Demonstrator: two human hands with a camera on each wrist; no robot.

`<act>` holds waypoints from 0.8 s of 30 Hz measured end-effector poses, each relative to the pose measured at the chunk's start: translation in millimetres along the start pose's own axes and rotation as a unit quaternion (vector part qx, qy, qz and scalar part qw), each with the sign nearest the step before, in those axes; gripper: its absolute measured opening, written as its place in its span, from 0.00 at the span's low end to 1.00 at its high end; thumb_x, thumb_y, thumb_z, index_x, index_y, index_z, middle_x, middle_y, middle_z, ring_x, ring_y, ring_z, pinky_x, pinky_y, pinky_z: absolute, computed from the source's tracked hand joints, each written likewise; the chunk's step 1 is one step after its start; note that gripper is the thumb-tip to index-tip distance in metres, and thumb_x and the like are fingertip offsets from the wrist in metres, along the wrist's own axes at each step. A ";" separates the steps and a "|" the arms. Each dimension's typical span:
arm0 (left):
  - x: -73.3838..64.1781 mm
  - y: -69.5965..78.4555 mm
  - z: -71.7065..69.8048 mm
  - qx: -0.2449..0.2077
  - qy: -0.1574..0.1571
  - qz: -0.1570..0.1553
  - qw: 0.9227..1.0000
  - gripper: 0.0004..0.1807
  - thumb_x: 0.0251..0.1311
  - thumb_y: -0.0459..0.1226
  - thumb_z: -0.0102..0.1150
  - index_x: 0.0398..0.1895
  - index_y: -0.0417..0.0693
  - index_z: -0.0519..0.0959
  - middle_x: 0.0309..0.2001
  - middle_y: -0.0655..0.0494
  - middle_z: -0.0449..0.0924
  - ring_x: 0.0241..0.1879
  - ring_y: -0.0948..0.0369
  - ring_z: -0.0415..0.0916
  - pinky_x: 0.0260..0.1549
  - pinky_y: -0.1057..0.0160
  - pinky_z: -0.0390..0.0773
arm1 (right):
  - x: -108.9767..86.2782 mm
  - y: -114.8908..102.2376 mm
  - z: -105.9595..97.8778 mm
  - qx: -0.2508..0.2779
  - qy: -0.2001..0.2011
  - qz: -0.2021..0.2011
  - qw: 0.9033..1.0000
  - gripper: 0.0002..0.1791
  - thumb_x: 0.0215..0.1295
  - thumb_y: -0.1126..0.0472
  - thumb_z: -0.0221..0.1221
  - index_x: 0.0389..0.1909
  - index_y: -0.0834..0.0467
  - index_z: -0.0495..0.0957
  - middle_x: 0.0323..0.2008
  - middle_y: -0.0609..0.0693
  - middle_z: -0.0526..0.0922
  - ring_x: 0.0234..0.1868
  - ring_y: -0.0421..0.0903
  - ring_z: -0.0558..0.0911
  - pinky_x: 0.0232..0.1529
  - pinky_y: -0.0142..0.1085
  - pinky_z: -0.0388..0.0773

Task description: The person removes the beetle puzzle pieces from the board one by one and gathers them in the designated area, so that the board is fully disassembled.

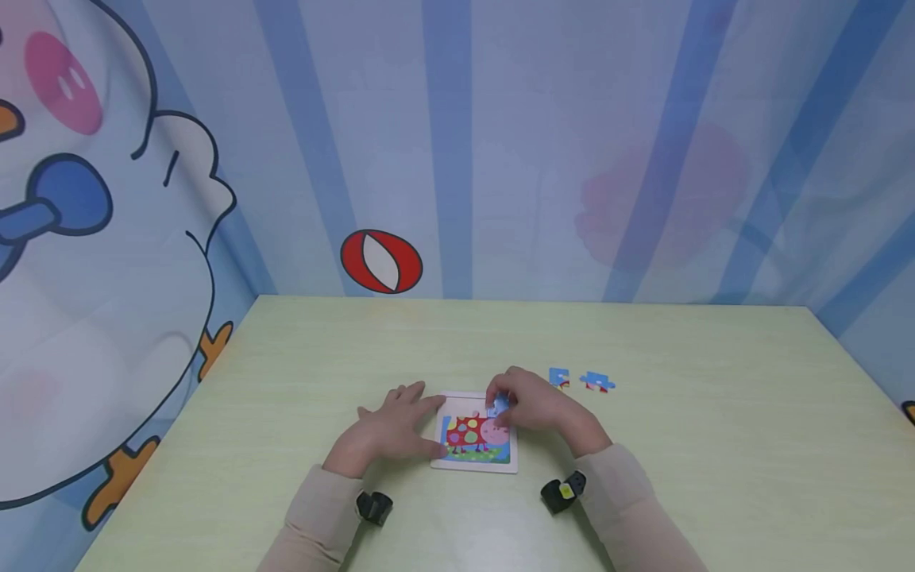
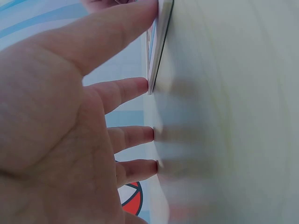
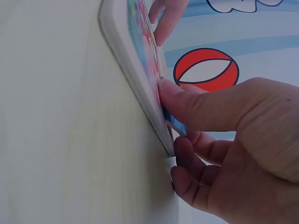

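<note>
A small jigsaw puzzle in a pale frame (image 1: 475, 469) lies on the table, its picture showing a pink-headed figure in spotted red (image 1: 468, 431) over green ground. My left hand (image 1: 396, 425) is spread at the frame's left side. Its thumb rests on the lower left edge and its index fingertip touches the upper left corner; the other fingertips meet the table. At the upper right corner, my right hand (image 1: 541, 403) pinches a blue puzzle piece (image 3: 178, 125) between thumb and fingers. The piece is tilted over the frame and partly hidden by the fingers.
Two loose puzzle pieces, one blue piece (image 1: 559, 376) and one blue and red piece (image 1: 597, 381), lie just beyond the right hand. The pale table (image 1: 715, 445) ends at a printed curtain (image 1: 515, 143) behind. Each wrist carries a small black camera (image 1: 375, 508).
</note>
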State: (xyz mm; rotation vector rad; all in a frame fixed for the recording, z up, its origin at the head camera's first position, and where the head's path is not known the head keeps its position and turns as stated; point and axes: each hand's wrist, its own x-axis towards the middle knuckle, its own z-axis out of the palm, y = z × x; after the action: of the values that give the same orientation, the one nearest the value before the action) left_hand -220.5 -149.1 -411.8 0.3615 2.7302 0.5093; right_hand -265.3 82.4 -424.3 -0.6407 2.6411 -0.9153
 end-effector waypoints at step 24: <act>-0.2 0.9 -0.2 -0.002 0.000 -0.003 1.000 0.41 0.52 0.52 0.67 0.70 0.56 0.66 0.75 0.45 0.51 0.73 0.41 0.44 0.54 0.19 0.44 | -0.1 7.6 -4.7 0.045 0.011 0.010 0.999 0.09 0.63 0.67 0.60 0.41 0.51 0.79 0.36 0.46 0.79 0.38 0.45 0.75 0.42 0.37 0.76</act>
State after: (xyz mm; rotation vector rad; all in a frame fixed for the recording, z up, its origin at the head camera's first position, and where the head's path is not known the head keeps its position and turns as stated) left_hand -220.2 -148.5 -411.2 0.3526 2.7287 0.5121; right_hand -269.5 90.2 -425.5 -0.5851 2.6027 -1.0348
